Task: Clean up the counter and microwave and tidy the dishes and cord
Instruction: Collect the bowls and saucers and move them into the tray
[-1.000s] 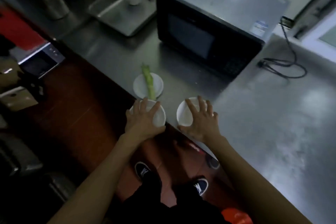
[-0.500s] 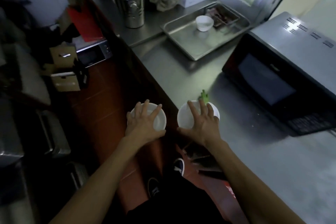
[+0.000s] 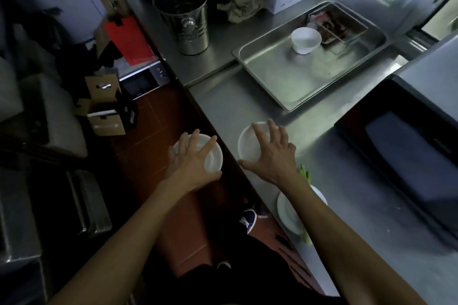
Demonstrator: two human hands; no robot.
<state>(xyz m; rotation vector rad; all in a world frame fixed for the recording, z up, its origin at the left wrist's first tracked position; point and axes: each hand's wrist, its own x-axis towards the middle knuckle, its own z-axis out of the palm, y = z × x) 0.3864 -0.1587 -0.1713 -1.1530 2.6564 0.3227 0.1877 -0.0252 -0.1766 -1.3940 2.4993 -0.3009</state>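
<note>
Under each grip, one white bowl. Left hand [image 3: 192, 166] holds the left bowl [image 3: 210, 156] from above, fingers spread over the rim, thumb hooked at the near side; it hangs out past the bench edge, over the red floor. Right hand [image 3: 271, 156] holds the right bowl [image 3: 247, 143] the same way, above the steel bench [image 3: 359, 193] near its edge; cannot tell whether it touches the surface.

Likely step: carry both bowls to the metal tray [image 3: 285, 82], well ahead of the right grip, where a third white bowl [image 3: 306, 39] sits. To do it well: keep rims level, bring the left bowl in over the bench first, set each down beside the third bowl, not on it.

Bowls look plain, white, smooth, empty as far as visible; probably slippery under a top grip.

Behind the right wrist, a white plate [image 3: 290, 213] with a green stalk [image 3: 305, 173], partly hidden by the forearm. Microwave [image 3: 409, 143] to the right, door closed.
</note>
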